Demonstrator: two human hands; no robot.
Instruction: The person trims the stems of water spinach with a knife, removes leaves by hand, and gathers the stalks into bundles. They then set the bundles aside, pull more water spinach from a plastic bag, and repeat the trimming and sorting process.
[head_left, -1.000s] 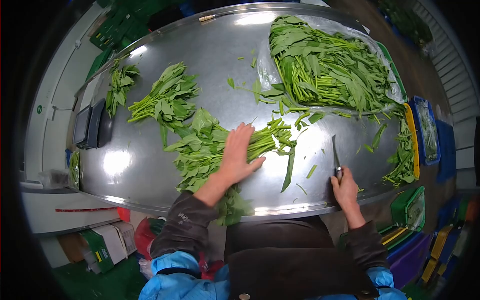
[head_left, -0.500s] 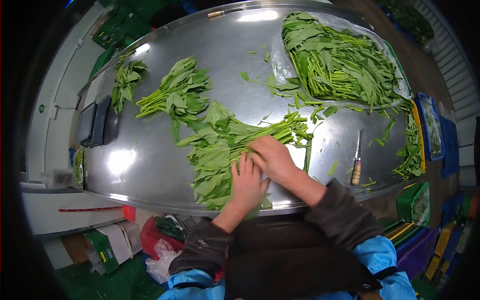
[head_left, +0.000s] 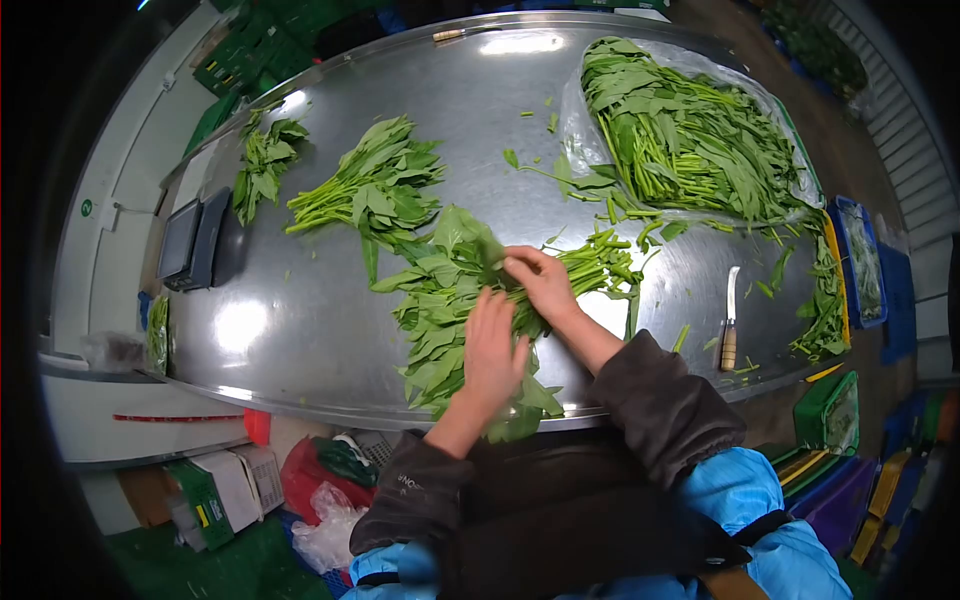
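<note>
A bunch of leafy green stems (head_left: 440, 310) lies in front of me on the metal table, leaves to the left and cut stem ends to the right. My left hand (head_left: 490, 350) rests over its near side, fingers stretched out along the leaves. Above the middle of the bunch, my right hand (head_left: 543, 287) pinches a leaf (head_left: 490, 250) that is smeared by motion. Another bunch of greens (head_left: 375, 185) lies just beyond, with a smaller bunch (head_left: 265, 165) farther left. At the right lies a curved knife (head_left: 729, 330) with a wooden handle.
A large heap of greens (head_left: 690, 140) sits in a clear plastic bag (head_left: 580, 130) at the far right of the table (head_left: 330, 310). Stem scraps are scattered near it. A dark scale-like device (head_left: 190, 240) stands at the left. Another wooden-handled tool (head_left: 450, 35) lies at the back edge.
My right hand has lifted slightly off the stems towards the leaves and now pinches a leaf. My left hand stays on the bunch. The whole view has shifted a little.
</note>
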